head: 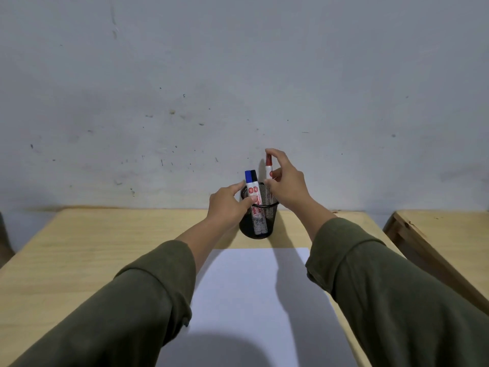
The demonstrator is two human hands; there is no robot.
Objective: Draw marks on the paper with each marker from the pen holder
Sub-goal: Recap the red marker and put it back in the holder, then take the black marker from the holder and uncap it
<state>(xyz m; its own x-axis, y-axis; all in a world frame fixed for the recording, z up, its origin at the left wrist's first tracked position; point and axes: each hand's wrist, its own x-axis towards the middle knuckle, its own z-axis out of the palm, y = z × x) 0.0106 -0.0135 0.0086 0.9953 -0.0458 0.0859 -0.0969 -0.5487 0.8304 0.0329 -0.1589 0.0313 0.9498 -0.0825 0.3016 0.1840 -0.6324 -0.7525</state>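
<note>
Pinching the red-capped marker (268,168) between fingertips and thumb, the right hand (287,182) has it raised partway out of the black mesh pen holder (258,221), which stands at the tabletop's (105,239) far edge, against the wall. The left hand (227,205) wraps the holder's rim, thumb beside the blue-capped marker (248,182) and black-capped marker (254,181) standing inside. White paper (254,292) lies unmarked toward the near edge, just in front of the holder. Risk here, I'd judge: the light holder tips if the bracing hand lets go while the marker drags on the mesh, spilling the other two. The fingertip pinch looks thin, too; a slip drops the marker back in.
</note>
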